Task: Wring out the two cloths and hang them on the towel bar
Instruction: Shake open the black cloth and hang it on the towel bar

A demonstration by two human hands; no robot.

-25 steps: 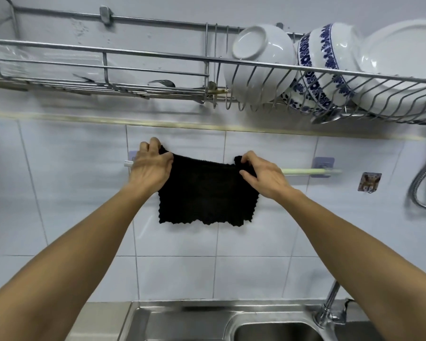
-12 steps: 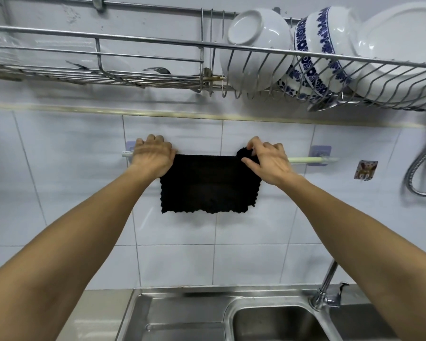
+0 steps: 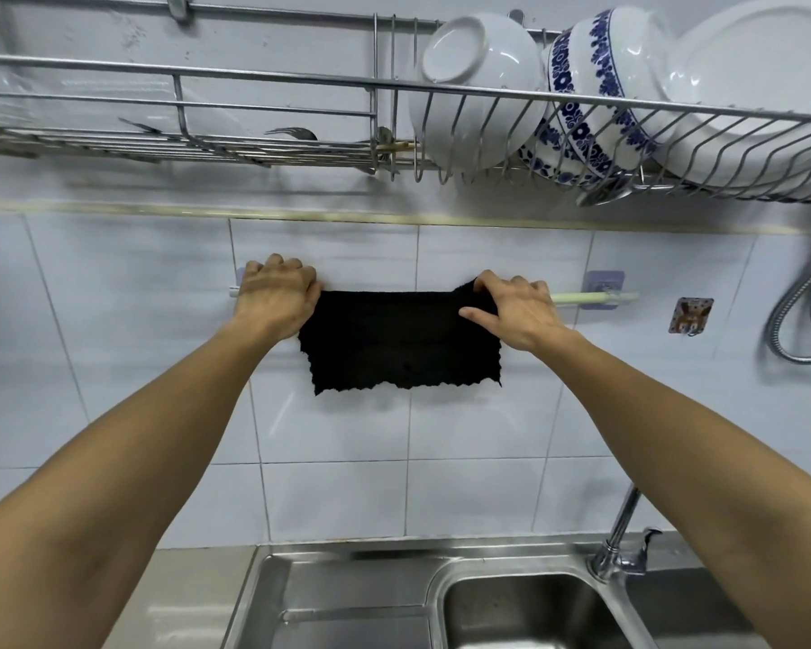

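Towel bar (image 3: 591, 298) mostly hidden behind black cloth (image 3: 401, 341) draped over it. Left hand (image 3: 276, 297) clutches cloth's 9 o'clock corner; right hand (image 3: 518, 307) pinches 3 o'clock corner. Second cloth unseen. White tiled wall (image 3: 464, 498); steel sink (image 3: 525, 611) at 6 o'clock; dish rack (image 3: 272, 77) at 12.

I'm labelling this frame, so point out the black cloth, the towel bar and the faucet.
black cloth (image 3: 401, 341): head view, middle of its hanging front.
towel bar (image 3: 591, 298): head view, bare stretch right of the cloth.
faucet (image 3: 621, 526): head view, upright neck.
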